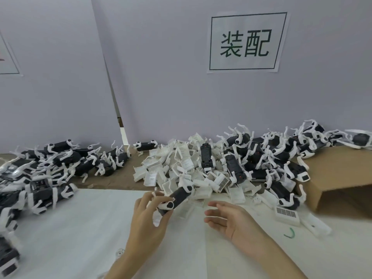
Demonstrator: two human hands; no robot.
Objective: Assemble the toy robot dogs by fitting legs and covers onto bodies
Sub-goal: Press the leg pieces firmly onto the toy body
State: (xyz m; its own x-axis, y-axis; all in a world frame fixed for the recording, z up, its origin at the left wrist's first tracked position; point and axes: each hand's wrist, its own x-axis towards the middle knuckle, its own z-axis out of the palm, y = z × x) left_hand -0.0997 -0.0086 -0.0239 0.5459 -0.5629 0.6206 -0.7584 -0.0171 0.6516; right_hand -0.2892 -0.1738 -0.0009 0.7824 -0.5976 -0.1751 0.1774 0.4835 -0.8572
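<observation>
One black toy dog body (178,199) sits at centre frame, pinched in the left hand (150,222); it looks light, rigid plastic, best held by its trunk, since the thin white legs (188,188) seem snappable; the right hand (231,220) hovers beside, fingers loosely spread, empty.

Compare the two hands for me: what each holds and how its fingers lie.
The left hand grips a black toy dog body with white legs, lifted off the white mat; the right hand holds nothing. The left hand's fingers curl round the body; the right hand's fingers are spread and relaxed. Both are bare and over the mat, near the pile of white covers.
</observation>
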